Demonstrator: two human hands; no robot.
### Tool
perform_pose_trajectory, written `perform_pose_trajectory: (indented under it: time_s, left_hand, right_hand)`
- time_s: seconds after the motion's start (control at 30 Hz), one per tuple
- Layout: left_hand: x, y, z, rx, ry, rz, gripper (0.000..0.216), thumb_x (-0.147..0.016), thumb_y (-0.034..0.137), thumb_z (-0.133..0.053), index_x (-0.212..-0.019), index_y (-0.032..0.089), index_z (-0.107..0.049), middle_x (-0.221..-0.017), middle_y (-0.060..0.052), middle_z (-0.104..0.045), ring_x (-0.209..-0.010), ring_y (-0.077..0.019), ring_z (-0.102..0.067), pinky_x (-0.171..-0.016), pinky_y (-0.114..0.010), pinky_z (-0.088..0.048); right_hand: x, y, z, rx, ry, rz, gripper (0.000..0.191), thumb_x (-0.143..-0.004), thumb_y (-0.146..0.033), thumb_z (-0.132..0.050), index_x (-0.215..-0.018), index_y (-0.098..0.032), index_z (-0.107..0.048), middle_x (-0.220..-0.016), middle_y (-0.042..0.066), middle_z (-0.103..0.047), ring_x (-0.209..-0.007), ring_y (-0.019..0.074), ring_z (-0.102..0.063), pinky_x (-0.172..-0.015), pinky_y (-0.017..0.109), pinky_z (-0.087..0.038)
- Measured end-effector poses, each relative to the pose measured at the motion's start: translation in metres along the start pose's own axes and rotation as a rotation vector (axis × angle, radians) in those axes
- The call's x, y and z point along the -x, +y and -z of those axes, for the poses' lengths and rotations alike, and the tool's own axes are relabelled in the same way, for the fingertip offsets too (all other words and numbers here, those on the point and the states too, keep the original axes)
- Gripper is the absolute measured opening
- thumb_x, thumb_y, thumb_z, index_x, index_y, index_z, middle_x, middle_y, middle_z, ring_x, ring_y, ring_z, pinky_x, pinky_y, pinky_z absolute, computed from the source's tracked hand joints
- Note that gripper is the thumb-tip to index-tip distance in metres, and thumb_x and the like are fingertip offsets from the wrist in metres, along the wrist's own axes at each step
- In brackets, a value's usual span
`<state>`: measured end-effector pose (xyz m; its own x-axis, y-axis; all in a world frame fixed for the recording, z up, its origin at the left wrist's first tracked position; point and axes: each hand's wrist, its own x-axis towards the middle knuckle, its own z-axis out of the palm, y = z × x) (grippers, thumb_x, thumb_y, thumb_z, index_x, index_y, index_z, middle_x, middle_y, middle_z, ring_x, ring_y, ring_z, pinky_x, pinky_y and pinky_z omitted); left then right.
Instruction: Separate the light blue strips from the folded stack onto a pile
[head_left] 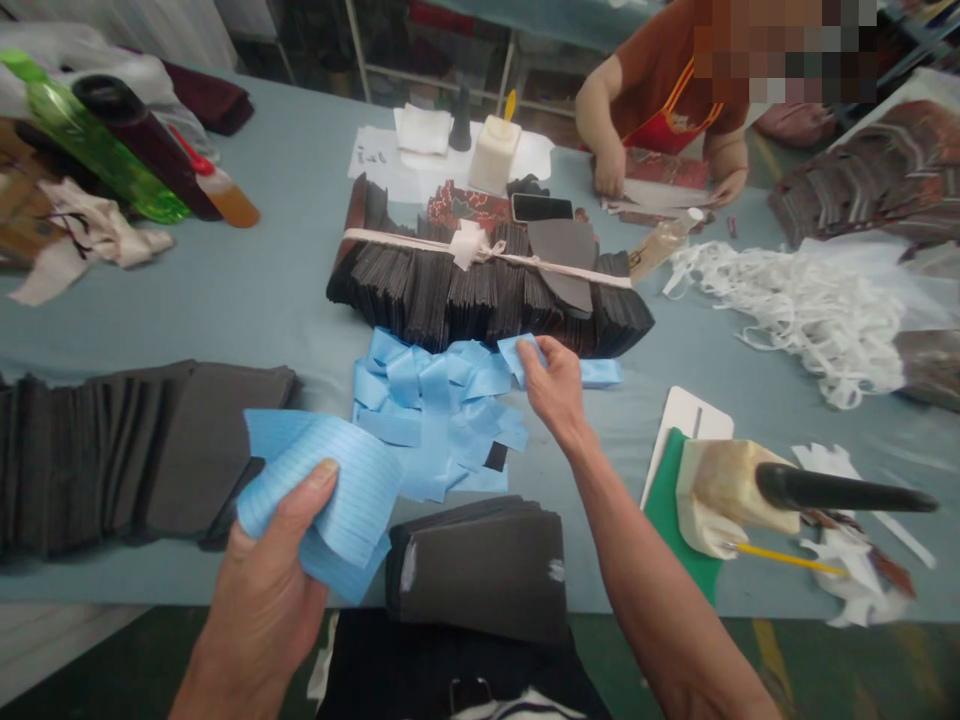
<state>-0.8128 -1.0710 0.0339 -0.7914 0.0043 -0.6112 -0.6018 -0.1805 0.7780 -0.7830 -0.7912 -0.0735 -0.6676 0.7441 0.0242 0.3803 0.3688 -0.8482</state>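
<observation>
My left hand [266, 590] is closed on a bunch of light blue ribbed strips [330, 490], thumb on top, near the table's front edge. My right hand [555, 385] reaches forward and pinches one blue strip [517, 355] at the far side of a loose pile of blue strips [431, 415] in the middle of the table. A small stack of dark flat pieces [480, 570] lies just in front of me, between my arms.
A tied bundle of dark pieces [487, 290] sits behind the blue pile, another dark stack [135, 455] at left. A glue pot with brush [742, 495] stands on a green board at right, white cords [810, 300] beyond. Bottles [112, 140] lie far left. Another person [660, 100] works opposite.
</observation>
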Motion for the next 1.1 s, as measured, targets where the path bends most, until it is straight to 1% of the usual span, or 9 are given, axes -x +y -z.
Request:
perform_pose_trajectory:
  time_s: [0.13, 0.27, 0.3, 0.43, 0.53, 0.7, 0.8, 0.9, 1.1]
  left_hand:
    - [0.007, -0.004, -0.007, -0.004, -0.038, 0.052, 0.044, -0.056, 0.036, -0.109, -0.087, 0.021, -0.081, -0.085, -0.004, -0.086, -0.093, -0.0323, -0.085, -0.085, -0.037, -0.071]
    - [0.017, -0.007, -0.019, -0.005, -0.079, 0.04, 0.038, -0.064, 0.045, -0.106, -0.083, 0.025, -0.081, -0.083, -0.003, -0.085, -0.103, -0.0351, -0.084, -0.09, -0.039, -0.07]
    - [0.018, -0.007, -0.021, -0.014, -0.102, 0.031, 0.034, -0.066, 0.043, -0.105, -0.084, 0.025, -0.082, -0.087, -0.004, -0.086, -0.108, -0.0362, -0.083, -0.092, -0.04, -0.07]
    - [0.018, -0.009, -0.023, -0.045, -0.201, 0.008, 0.033, -0.073, 0.037, -0.099, -0.102, 0.026, -0.087, -0.108, -0.006, -0.088, -0.122, -0.0384, -0.078, -0.098, -0.043, -0.068]
    - [0.019, -0.01, -0.023, -0.061, -0.263, 0.032, 0.037, -0.078, 0.042, -0.096, -0.11, 0.025, -0.088, -0.114, -0.008, -0.088, -0.122, -0.0383, -0.078, -0.098, -0.042, -0.068]
    - [0.023, -0.014, -0.018, -0.035, -0.273, 0.104, 0.05, -0.071, 0.036, -0.099, -0.117, 0.022, -0.087, -0.111, -0.01, -0.088, -0.114, -0.0383, -0.081, -0.093, -0.041, -0.069]
    - [0.025, -0.017, -0.014, -0.069, -0.307, 0.109, 0.047, -0.071, 0.037, -0.098, -0.113, 0.02, -0.087, -0.105, -0.011, -0.088, -0.109, -0.0398, -0.082, -0.091, -0.042, -0.069]
    - [0.026, -0.017, -0.011, -0.114, -0.341, 0.093, 0.041, -0.07, 0.037, -0.098, -0.105, 0.02, -0.087, -0.101, -0.01, -0.088, -0.107, -0.0403, -0.082, -0.089, -0.041, -0.07]
    - [0.019, -0.021, 0.001, -0.236, -0.352, -0.012, 0.045, -0.074, 0.043, -0.096, -0.112, 0.022, -0.086, -0.092, -0.007, -0.087, -0.086, -0.0336, -0.082, -0.076, -0.036, -0.069]
  right_hand:
    - [0.009, -0.034, -0.001, 0.006, -0.125, 0.068, 0.041, -0.1, -0.055, -0.055, -0.088, -0.02, -0.072, -0.086, 0.007, -0.075, -0.084, 0.0259, -0.068, -0.082, 0.038, -0.051]
    - [0.029, -0.078, 0.017, 0.22, -0.128, 0.202, 0.05, -0.105, -0.061, -0.055, -0.122, -0.019, -0.075, -0.121, 0.016, -0.079, -0.112, 0.0355, -0.069, -0.1, 0.049, -0.049]
    - [0.037, -0.089, 0.022, 0.205, -0.16, 0.224, 0.05, -0.107, -0.063, -0.054, -0.122, -0.021, -0.075, -0.122, 0.015, -0.079, -0.114, 0.035, -0.069, -0.101, 0.048, -0.049]
    - [0.075, -0.12, 0.024, -0.082, -0.54, 0.088, 0.042, -0.105, -0.064, -0.062, -0.1, -0.024, -0.075, -0.099, 0.005, -0.079, -0.094, 0.0254, -0.071, -0.085, 0.038, -0.049]
    - [0.097, -0.124, 0.01, -0.329, -0.632, -0.092, 0.04, -0.098, -0.061, -0.074, -0.086, -0.023, -0.069, -0.079, -0.001, -0.067, -0.075, 0.0185, -0.061, -0.068, 0.032, -0.043]
    - [0.108, -0.122, -0.002, -0.668, -0.604, -0.291, 0.05, -0.089, -0.063, -0.082, -0.074, -0.023, -0.056, -0.063, -0.006, -0.044, -0.058, 0.0119, -0.036, -0.052, 0.028, -0.03]
    - [0.109, -0.124, 0.001, -0.691, -0.564, -0.307, 0.05, -0.088, -0.062, -0.084, -0.074, -0.022, -0.057, -0.061, -0.007, -0.041, -0.056, 0.0108, -0.033, -0.049, 0.026, -0.027]
    - [0.11, -0.126, 0.004, -0.743, -0.601, -0.363, 0.054, -0.086, -0.068, -0.084, -0.075, -0.022, -0.057, -0.061, -0.008, -0.042, -0.055, 0.0098, -0.032, -0.047, 0.024, -0.025]
    - [0.111, -0.128, 0.004, -0.856, -0.668, -0.476, 0.065, -0.074, -0.076, -0.09, -0.071, -0.023, -0.052, -0.062, -0.006, -0.046, -0.055, 0.0093, -0.036, -0.048, 0.023, -0.029]
